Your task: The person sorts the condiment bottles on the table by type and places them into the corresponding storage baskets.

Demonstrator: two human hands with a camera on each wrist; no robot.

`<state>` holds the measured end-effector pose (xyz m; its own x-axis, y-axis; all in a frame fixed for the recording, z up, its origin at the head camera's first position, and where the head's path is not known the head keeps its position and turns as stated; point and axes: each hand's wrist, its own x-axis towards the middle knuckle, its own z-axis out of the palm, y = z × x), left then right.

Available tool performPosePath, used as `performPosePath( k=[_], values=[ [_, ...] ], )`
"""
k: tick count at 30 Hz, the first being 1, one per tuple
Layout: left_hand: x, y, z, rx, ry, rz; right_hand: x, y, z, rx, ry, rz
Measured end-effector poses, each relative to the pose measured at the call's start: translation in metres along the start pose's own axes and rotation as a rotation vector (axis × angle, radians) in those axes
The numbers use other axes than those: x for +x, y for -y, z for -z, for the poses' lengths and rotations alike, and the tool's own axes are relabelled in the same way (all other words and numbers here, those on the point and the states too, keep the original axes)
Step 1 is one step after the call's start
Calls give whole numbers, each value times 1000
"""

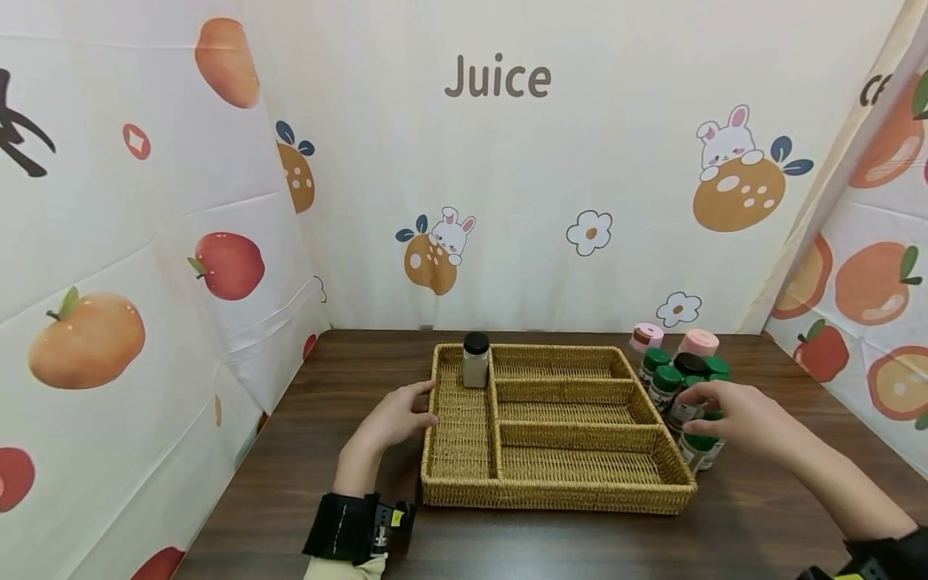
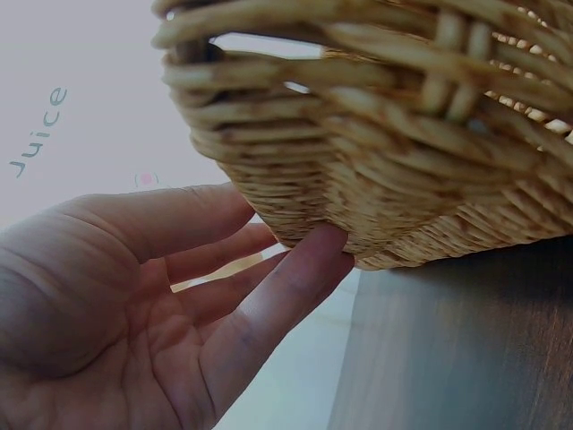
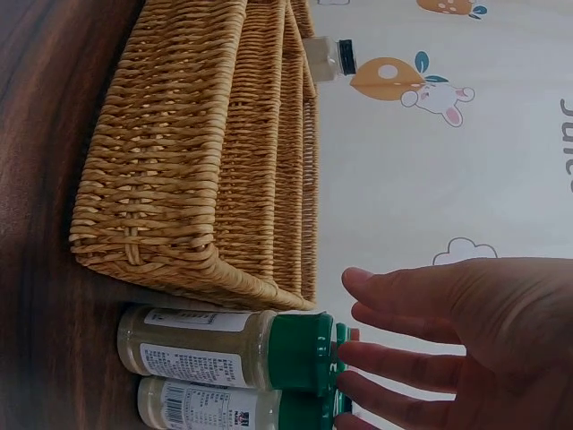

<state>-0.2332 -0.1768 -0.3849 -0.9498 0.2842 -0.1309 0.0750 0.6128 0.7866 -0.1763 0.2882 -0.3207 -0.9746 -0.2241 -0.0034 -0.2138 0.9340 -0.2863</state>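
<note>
A woven basket (image 1: 558,495) with several compartments stands on the table. In the back of its long left compartment a jar with a black lid (image 1: 475,362) stands upright. My left hand (image 1: 395,417) touches the basket's left side with fingers extended, as the left wrist view shows at the wicker wall (image 2: 295,161). My right hand (image 1: 739,415) hovers over the spice jars to the right of the basket, its fingers slightly bent and apart. Below those fingers, in the right wrist view, are green-capped spice jars (image 3: 201,345) with white labels; nothing is gripped.
Beside the basket's right edge, several green-lidded jars (image 1: 665,383) crowd together with a black-lidded one (image 1: 690,364) and two pink-lidded ones (image 1: 699,342). A printed cloth (image 1: 522,161) hangs behind the dark wooden table (image 1: 348,370) and along both sides.
</note>
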Motion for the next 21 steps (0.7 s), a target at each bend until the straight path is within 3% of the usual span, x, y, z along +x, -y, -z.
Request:
performPosePath(
  k=[8, 21],
  values=[
    [-1, -1, 1, -2, 5, 9, -2, 0, -5, -28, -6, -7],
    [0, -2, 2, 13, 4, 6, -5, -5, -19, -203, -56, 84]
  ],
)
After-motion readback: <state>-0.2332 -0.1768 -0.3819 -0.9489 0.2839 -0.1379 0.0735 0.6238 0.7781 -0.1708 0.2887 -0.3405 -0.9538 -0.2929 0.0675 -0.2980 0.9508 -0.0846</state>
